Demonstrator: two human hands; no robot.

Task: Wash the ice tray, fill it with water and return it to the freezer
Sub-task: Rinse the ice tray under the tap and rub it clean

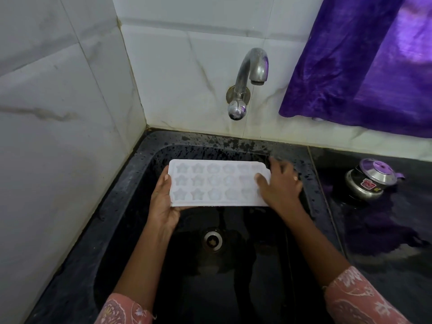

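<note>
Both forearms extended forward and converging, patterned sleeves ending at mid-forearm. Left hand (163,202) palm up, thumb on top and fingers curled beneath in a clamp. Right hand (279,185) palm down, fingers spread and pressed flat, slightly blurred.

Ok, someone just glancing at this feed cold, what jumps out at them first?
Probably the white ice tray, bright against the black sink, held level over the basin with the left hand gripping its left end and the right hand laid over its right end. Next, the purple curtain at upper right and the metal tap on the tiled wall, with no water running.
</note>
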